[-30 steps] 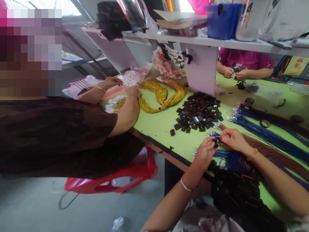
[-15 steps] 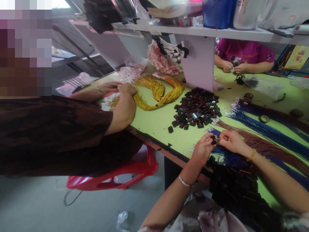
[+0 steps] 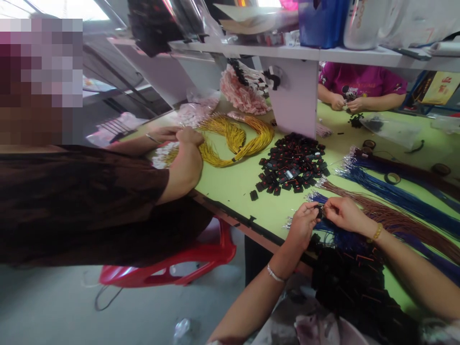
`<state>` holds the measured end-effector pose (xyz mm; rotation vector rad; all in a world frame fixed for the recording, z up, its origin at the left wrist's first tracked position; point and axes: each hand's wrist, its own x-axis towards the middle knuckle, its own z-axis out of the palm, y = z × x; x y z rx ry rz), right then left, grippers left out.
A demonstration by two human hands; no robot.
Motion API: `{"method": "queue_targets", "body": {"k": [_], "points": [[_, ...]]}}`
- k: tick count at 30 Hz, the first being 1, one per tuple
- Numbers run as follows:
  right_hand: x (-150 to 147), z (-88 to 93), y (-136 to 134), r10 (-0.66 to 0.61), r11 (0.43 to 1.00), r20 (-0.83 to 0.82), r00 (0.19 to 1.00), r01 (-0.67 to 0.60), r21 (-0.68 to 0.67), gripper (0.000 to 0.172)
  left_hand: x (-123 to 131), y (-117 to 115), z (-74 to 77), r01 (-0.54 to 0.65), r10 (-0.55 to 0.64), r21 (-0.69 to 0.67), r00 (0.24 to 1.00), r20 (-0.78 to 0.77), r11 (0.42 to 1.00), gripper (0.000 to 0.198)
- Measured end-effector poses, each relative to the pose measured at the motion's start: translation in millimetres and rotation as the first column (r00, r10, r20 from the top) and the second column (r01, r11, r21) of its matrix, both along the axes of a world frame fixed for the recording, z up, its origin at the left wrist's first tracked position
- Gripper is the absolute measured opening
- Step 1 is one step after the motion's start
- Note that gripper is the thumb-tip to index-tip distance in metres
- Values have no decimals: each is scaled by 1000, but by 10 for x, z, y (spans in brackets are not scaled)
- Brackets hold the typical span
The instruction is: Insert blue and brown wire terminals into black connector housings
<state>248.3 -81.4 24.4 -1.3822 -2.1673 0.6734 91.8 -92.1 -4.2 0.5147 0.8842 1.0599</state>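
My left hand [image 3: 302, 224] pinches a small black connector [image 3: 319, 211] just above the near edge of the green table [image 3: 237, 184]. My right hand [image 3: 343, 214] is closed beside it, fingertips pinched on a thin wire end at the connector. Under both hands lie bundles of blue wires [image 3: 395, 196] and brown wires [image 3: 391, 218]. A heap of small black connectors [image 3: 293, 163] sits a little beyond my hands. A pile of finished black pieces [image 3: 355, 282] rests near my right forearm.
A person in a dark brown top [image 3: 82, 201] sits at my left on a red stool [image 3: 168, 268], hands in yellow wires [image 3: 233, 139]. Across the table a person in magenta [image 3: 359, 86] works. A white shelf post [image 3: 294, 96] stands mid-table; tape rolls [image 3: 391, 178] lie at the right.
My two hands stayed together at the connector, shifting only slightly. The person on my left drew both hands closer over the yellow wires.
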Motion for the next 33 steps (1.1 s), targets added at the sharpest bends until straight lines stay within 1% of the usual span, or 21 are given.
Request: {"method": "queue_targets", "body": {"k": [5, 8, 10, 11, 13, 14, 15, 16, 17, 18, 19, 20, 21, 23, 26, 27, 28, 29, 31, 32, 33], "points": [[-22, -63, -20, -31, 999, -51, 998, 29, -46, 12, 15, 25, -22, 4, -3, 15, 998, -58, 1000, 35], [15, -42, 3, -15, 995, -122, 992, 3, -100, 12, -2, 16, 29, 14, -9, 42, 994, -111, 999, 30], [89, 18, 51, -25, 986, -195, 980, -7, -166, 17, -9, -43, 136, -13, 40, 141, 981, -188, 990, 26], [132, 53, 83, -43, 979, -223, 974, -3, -203, 20, 0, -95, 211, -17, 74, 227, 966, -248, 974, 23], [206, 109, 152, -57, 963, -246, 968, -12, -270, 25, 65, -239, 379, 66, 117, 434, 917, -382, 899, 19], [227, 124, 185, -33, 953, -240, 970, -41, -299, 25, 126, -322, 457, 166, 111, 530, 886, -451, 832, 19], [233, 128, 213, 11, 941, -222, 975, -85, -326, 24, 205, -404, 521, 290, 80, 606, 857, -508, 740, 21], [224, 121, 237, 68, 928, -195, 978, -134, -349, 22, 299, -480, 567, 428, 21, 657, 828, -560, 621, 22], [199, 107, 254, 124, 915, -158, 980, -174, -365, 20, 401, -544, 592, 565, -46, 678, 783, -620, 471, 23], [163, 88, 264, 165, 908, -110, 980, -194, -372, 18, 505, -596, 598, 684, -90, 667, 715, -693, 297, 23], [118, 66, 268, 189, 909, -52, 981, -195, -368, 16, 601, -635, 590, 766, -89, 625, 640, -763, 147, 25], [69, 46, 266, 197, 920, 9, 980, -181, -346, 15, 683, -661, 574, 818, -52, 575, 576, -816, 38, 29], [21, 28, 259, 191, 936, 73, 979, -160, -314, 13, 744, -678, 557, 848, 4, 528, 529, -849, -33, 34], [-60, 2, 235, 169, 963, 192, 967, -121, -239, 11, 786, -693, 536, 860, 130, 500, 510, -850, -105, 41], [-123, -23, 189, 152, 982, 323, 934, -105, -159, 9, 628, -667, 531, 793, 257, 579, 609, -750, -190, 39], [-131, -31, 175, 150, 983, 352, 924, -102, -152, 9, 519, -634, 520, 766, 290, 617, 641, -711, -181, 36], [-136, -40, 162, 148, 984, 373, 916, -98, -149, 10, 384, -582, 497, 743, 329, 655, 657, -678, -135, 33], [-139, -48, 151, 144, 984, 391, 909, -91, -151, 11, 224, -508, 459, 718, 383, 695, 653, -654, -38, 28], [-144, -65, 131, 141, 987, 420, 896, -94, -133, 12, -159, -293, 342, 604, 516, 756, 577, -633, 252, 23], [-148, -72, 122, 143, 988, 432, 891, -104, -113, 13, -371, -157, 269, 506, 587, 766, 502, -635, 396, 24], [-150, -79, 114, 145, 989, 439, 887, -118, -88, 14, -588, -13, 193, 404, 640, 762, 418, -645, 506, 25]]}}
